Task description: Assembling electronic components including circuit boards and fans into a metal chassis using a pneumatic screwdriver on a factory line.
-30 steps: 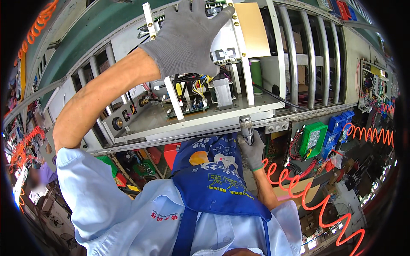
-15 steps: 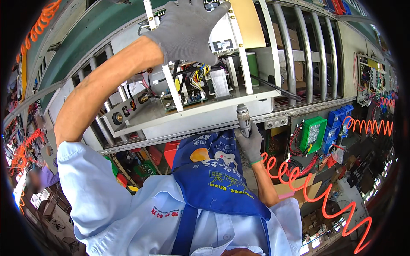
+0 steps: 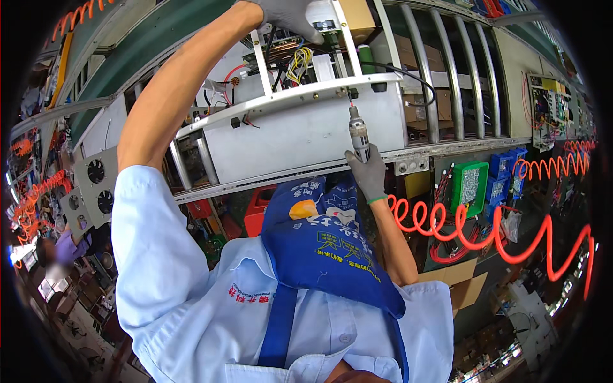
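My left hand [image 3: 290,14], in a grey glove, is at the far upper side of an unfinished metal chassis [image 3: 274,102]. It holds the chassis, with the thumb stretched along it; the other fingers are mostly cut off by the picture's top. Circuit boards and bundled wires [image 3: 299,64] fill the chassis, and small black feet show at its near edge. My gloved right hand [image 3: 370,175] is wrapped round a metal power screwdriver [image 3: 359,133]. The driver's reddish bit points up at the chassis's near rim, close to a black foot; contact is hard to tell.
Under the chassis lies a pale flat panel [image 3: 300,137] on a conveyor with steel rollers [image 3: 450,76]. A coiled orange air hose [image 3: 447,233] hangs at my right. A green bin [image 3: 469,188] of small parts and blue bins [image 3: 501,179] stand beyond it.
The chassis's near edge has moved away from me and appears tipped up, baring more pale panel. My left hand has gone farther off. My right hand has raised the screwdriver to the rim.
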Demonstrator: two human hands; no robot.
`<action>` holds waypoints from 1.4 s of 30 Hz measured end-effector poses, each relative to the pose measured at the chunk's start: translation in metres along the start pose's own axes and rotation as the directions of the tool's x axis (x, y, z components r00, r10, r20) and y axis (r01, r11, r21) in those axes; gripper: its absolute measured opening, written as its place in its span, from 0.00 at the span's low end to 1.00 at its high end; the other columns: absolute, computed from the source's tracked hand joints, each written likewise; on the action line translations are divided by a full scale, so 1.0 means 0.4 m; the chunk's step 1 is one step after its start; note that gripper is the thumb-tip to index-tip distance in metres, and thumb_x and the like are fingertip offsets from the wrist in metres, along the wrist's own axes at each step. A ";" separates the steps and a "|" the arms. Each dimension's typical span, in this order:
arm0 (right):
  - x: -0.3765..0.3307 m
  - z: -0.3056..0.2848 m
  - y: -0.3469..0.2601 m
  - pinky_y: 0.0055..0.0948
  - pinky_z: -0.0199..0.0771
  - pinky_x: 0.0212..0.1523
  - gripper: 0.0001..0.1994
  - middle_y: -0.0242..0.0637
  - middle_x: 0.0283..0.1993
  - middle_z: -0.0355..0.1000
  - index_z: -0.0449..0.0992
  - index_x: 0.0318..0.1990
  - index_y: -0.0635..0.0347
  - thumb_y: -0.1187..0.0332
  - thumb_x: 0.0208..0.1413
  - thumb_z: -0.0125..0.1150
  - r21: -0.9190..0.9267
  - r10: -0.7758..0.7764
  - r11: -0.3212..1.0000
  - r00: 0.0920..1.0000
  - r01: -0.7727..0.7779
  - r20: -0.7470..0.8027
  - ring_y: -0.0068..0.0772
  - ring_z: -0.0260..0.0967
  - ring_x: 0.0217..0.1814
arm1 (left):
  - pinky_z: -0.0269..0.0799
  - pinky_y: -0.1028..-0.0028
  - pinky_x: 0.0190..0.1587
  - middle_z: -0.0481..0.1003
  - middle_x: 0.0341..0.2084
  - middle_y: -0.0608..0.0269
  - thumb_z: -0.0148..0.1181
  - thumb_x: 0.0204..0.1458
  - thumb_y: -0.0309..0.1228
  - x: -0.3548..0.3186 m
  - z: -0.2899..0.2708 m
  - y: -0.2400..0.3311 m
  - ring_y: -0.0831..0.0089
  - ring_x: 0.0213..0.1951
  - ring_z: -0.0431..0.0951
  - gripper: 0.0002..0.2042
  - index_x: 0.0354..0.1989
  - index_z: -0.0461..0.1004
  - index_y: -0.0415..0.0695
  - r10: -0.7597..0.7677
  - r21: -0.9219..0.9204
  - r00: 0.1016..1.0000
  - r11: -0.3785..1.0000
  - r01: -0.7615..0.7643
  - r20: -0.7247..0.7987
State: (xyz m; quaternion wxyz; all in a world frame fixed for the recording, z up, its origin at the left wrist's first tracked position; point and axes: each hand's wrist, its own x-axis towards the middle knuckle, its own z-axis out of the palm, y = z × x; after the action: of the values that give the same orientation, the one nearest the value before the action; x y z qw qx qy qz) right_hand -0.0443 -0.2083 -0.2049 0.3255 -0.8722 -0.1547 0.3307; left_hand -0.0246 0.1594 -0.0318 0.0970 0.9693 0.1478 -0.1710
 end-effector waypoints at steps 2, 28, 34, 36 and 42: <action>-0.009 0.005 0.022 0.41 0.71 0.41 0.24 0.48 0.33 0.74 0.73 0.44 0.64 0.55 0.44 0.66 -0.006 0.006 1.000 1.000 -0.006 -0.001 0.48 0.73 0.36 | 0.55 0.51 0.61 0.58 0.57 0.28 0.69 0.27 0.63 -0.038 0.021 0.003 0.36 0.59 0.59 0.61 0.70 0.47 0.43 0.090 0.012 0.975 0.996 -0.090 -0.202; -0.397 -0.159 0.181 0.39 0.72 0.40 0.21 0.45 0.33 0.74 0.73 0.39 0.61 0.57 0.42 0.68 0.039 -0.122 0.992 0.992 0.121 0.028 0.44 0.74 0.36 | 0.72 0.79 0.32 0.74 0.27 0.63 0.58 0.56 0.30 -0.310 0.860 0.389 0.79 0.31 0.76 0.09 0.40 0.74 0.37 -0.377 -0.993 0.919 -0.056 0.102 0.115; -0.407 -0.151 0.159 0.39 0.73 0.42 0.23 0.47 0.35 0.75 0.74 0.43 0.60 0.56 0.41 0.69 0.130 -0.191 0.975 0.977 0.178 0.094 0.45 0.74 0.38 | 0.71 0.77 0.30 0.73 0.26 0.61 0.52 0.59 0.28 -0.378 0.743 0.469 0.77 0.26 0.72 0.10 0.44 0.73 0.36 -0.267 -0.938 0.963 -0.341 -0.064 0.031; -0.397 -0.139 0.164 0.40 0.73 0.43 0.24 0.49 0.37 0.74 0.74 0.44 0.59 0.55 0.41 0.68 0.036 -0.226 0.974 0.969 0.223 0.105 0.48 0.74 0.40 | 0.72 0.76 0.30 0.73 0.27 0.60 0.52 0.58 0.27 -0.370 0.758 0.473 0.76 0.26 0.73 0.09 0.44 0.72 0.36 -0.429 -0.989 0.903 -0.132 -0.068 -0.005; -0.386 -0.134 0.246 0.38 0.72 0.39 0.22 0.46 0.32 0.74 0.74 0.41 0.63 0.56 0.42 0.68 0.141 -0.051 0.988 0.998 0.053 -0.024 0.41 0.73 0.34 | 0.73 0.73 0.31 0.76 0.30 0.57 0.53 0.56 0.26 -0.330 0.933 0.459 0.71 0.29 0.77 0.10 0.44 0.74 0.38 -0.566 -0.977 0.822 0.133 0.164 0.061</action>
State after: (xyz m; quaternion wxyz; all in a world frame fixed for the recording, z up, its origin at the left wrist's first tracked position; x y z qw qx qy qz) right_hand -0.1158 -0.3808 -0.1669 0.3969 -0.8458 -0.1501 0.3233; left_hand -0.1975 -0.1349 -0.3032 0.5952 0.6443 0.4697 0.1000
